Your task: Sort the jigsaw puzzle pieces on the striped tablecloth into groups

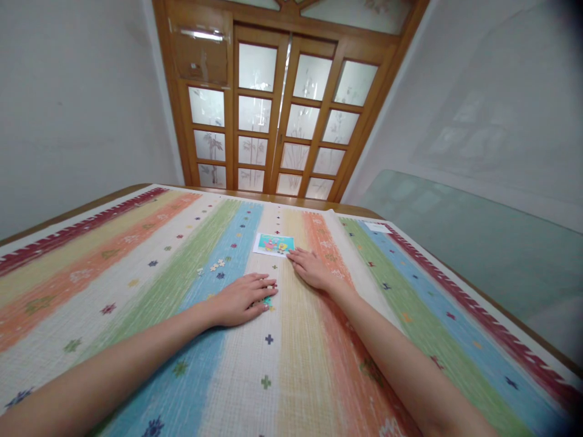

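Both hands lie flat on the striped cloth (136, 267) that covers the desk (350, 209), fingers spread out and holding nothing. The left hand (243, 298) rests on some small puzzle bits (268, 300) that peek out by its fingertips, and the right hand (312, 268) lies just beside it with its fingertips touching the near edge of a small cartoon card (274, 244). A few more loose bits (217, 264) sit on the green stripe near the left hand, and a wooden door (282, 109) with frosted glass stands behind the desk.

Both arms stretched forward, left hand (241, 299) flat palm-down, right hand (310, 267) flat, fingers extended
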### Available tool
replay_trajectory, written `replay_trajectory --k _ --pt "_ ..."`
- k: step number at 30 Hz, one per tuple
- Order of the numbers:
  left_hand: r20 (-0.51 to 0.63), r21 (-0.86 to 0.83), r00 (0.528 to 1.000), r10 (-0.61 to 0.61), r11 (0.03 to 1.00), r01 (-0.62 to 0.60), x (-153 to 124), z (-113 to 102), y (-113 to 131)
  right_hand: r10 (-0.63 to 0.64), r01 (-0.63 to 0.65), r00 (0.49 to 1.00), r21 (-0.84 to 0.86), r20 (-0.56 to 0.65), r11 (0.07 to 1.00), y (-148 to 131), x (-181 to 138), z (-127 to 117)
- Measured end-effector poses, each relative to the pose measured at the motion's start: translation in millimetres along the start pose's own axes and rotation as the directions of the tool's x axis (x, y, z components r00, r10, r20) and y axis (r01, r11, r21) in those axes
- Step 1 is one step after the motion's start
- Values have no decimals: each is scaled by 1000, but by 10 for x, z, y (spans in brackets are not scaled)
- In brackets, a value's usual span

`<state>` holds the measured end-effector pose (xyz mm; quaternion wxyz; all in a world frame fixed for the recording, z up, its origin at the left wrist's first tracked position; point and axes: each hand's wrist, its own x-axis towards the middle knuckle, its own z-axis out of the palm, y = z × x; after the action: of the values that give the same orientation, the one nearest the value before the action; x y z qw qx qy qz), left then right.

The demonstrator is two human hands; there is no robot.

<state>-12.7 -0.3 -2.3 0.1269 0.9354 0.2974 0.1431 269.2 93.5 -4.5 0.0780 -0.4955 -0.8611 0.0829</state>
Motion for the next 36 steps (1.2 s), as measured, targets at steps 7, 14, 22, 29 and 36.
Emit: replay_trajectory --k 7,14,22,29,36 --pt "-91 34 994 -55 998 58 227 120 134 31 -14 979 83 -200 996 -263 -245 59" --pt "-132 82 980 -145 984 157 117 32 118 -61 134 954 235 -294 963 -484 -581 161" --pt "-283 33 881 -379 914 404 -511 -371 -640 102 125 911 503 -400 855 -389 -514 237" --pt "-127 15 925 -357 932 362 -508 -170 -617 118 127 909 536 -399 835 -386 -502 260" --pt "-85 -124 959 -269 958 257 -18 0 -239 107 123 916 524 -387 843 -395 -518 242"
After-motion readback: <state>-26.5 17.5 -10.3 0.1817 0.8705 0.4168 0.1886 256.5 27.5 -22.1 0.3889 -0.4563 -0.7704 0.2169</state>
